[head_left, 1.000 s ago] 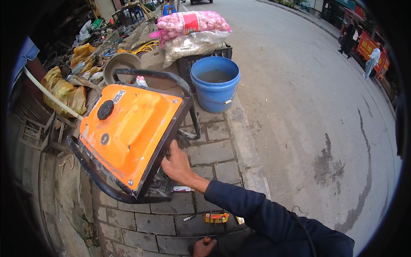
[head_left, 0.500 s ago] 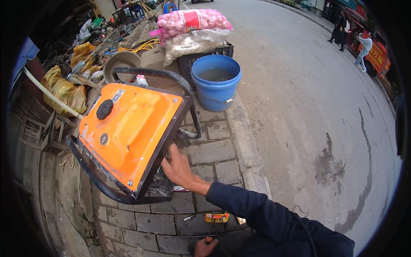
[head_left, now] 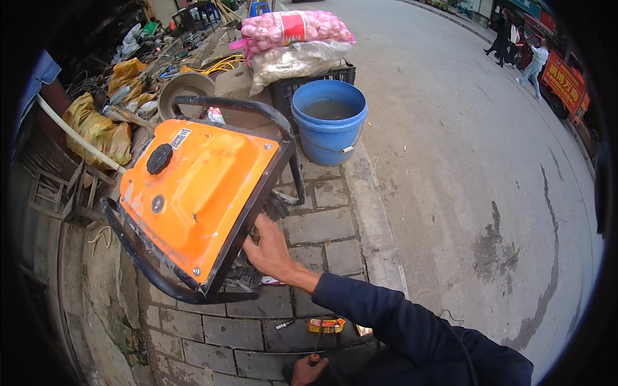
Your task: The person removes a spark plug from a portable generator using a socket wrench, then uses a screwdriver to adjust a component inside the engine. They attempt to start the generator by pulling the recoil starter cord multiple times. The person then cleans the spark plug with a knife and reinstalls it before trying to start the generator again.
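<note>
An orange generator (head_left: pixel 193 193) in a black tube frame (head_left: pixel 174 289) is tipped on its side on the brick pavement. My right hand (head_left: pixel 270 248) reaches in from the lower right in a dark blue sleeve. Its fingers curl around the frame bar beside the engine parts, at the generator's lower right edge. My left hand (head_left: pixel 308 371) sits at the bottom edge, closed around the orange-and-black handle of a thin screwdriver-like tool (head_left: pixel 315 350). A small yellow and red tool (head_left: pixel 326 325) lies on the bricks between my hands.
A blue bucket (head_left: pixel 329 122) of water stands just behind the generator, before a black crate (head_left: pixel 290 90) carrying sacks of garlic (head_left: pixel 293 29). Scrap, yellow bags (head_left: pixel 96 132) and a round metal pan (head_left: pixel 183 87) crowd the left. The curb and road run right, with people walking far off.
My right hand has slid up from the lower frame and closed its fingers on the bar by the engine. The generator and left hand stay where they were.
</note>
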Motion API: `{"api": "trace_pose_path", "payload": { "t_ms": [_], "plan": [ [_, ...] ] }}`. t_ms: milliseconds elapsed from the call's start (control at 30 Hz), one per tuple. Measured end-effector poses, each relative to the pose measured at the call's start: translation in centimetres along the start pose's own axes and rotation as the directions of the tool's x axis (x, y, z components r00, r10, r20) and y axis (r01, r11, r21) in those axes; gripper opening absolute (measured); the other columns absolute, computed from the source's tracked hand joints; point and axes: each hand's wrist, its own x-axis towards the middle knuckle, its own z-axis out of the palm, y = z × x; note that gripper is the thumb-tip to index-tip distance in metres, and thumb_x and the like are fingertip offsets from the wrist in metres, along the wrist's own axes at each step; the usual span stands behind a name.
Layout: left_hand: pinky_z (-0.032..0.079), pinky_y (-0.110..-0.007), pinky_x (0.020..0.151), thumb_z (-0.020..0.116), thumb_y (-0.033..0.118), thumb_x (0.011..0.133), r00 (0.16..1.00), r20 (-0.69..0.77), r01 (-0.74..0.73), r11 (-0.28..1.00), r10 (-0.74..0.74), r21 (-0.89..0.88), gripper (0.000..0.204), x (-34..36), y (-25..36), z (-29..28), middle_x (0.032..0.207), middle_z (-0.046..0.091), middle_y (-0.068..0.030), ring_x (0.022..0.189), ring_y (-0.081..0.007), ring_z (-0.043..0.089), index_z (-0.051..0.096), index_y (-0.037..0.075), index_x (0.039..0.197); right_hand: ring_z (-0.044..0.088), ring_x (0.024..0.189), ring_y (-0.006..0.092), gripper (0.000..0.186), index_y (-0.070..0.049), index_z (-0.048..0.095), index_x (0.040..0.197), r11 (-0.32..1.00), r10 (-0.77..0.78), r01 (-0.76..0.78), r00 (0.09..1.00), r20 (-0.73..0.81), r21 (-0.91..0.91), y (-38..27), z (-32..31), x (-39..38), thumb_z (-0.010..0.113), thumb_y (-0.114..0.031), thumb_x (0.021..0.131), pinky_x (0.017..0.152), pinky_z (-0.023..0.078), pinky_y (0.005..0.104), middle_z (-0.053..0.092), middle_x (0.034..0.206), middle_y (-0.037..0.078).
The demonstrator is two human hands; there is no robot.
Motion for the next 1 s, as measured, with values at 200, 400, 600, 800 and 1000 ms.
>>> {"api": "trace_pose_path", "payload": {
  "t_ms": [200,400,600,800,1000],
  "plan": [
    [0.045,-0.034,0.06,0.072,0.02,0.093,1.0,-0.006,-0.02,1.0,0.02,0.021,0.026,-0.3,0.8,0.0,0.069,0.06,-0.0039,0.064,-0.0133,0.054,0.059,0.003,0.079,0.061,0.075,0.0434,0.026,0.0,0.047,0.106,0.979,0.194,-0.193,0.981,0.007,-0.063,0.8,0.0,-0.5,0.065,-0.01,0.091,0.068,0.046,0.0515,0.061,0.082,0.024],
    [0.045,-0.037,0.061,0.073,0.024,0.092,0.997,-0.008,-0.077,0.996,0.077,0.039,0.029,-0.7,1.8,-0.2,0.069,0.059,-0.0047,0.065,-0.0145,0.054,0.06,0.002,0.079,0.062,0.071,0.0475,0.025,0.0,0.046,0.106,0.998,0.033,-0.031,0.999,-0.041,0.057,1.7,0.7,0.0,0.063,-0.012,0.092,0.066,0.047,0.0554,0.062,0.075,0.025],
    [0.045,-0.035,0.06,0.073,0.023,0.093,0.999,-0.014,-0.039,0.999,0.039,-0.017,0.028,-0.6,0.8,0.0,0.068,0.059,-0.0038,0.064,-0.013,0.054,0.06,0.003,0.079,0.064,0.076,0.0461,0.025,0.0,0.046,0.107,0.979,0.189,-0.189,0.982,-0.006,-0.079,1.4,0.4,-0.3,0.062,-0.01,0.091,0.069,0.048,0.0543,0.063,0.081,0.027],
    [0.045,-0.035,0.059,0.072,0.022,0.094,0.995,-0.04,-0.093,0.996,0.094,0.018,0.028,0.5,-1.6,0.2,0.068,0.06,-0.0028,0.064,-0.0114,0.055,0.06,0.003,0.078,0.065,0.074,0.0449,0.028,0.0,0.048,0.113,0.996,0.091,-0.092,0.995,-0.043,-0.016,1.2,0.7,-0.2,0.063,-0.012,0.093,0.067,0.048,0.0531,0.064,0.08,0.026],
    [0.045,-0.039,0.059,0.072,0.024,0.093,0.974,-0.028,-0.221,0.968,0.226,0.12,0.031,0.0,-0.6,0.0,0.065,0.058,-0.0092,0.06,-0.0188,0.056,0.058,0.001,0.079,0.066,0.078,0.0425,0.024,0.001,0.047,0.108,0.988,0.154,-0.154,0.988,0.008,-0.013,0.8,0.3,-0.6,0.062,-0.01,0.093,0.067,0.05,0.0493,0.065,0.085,0.026]
  ]
}}
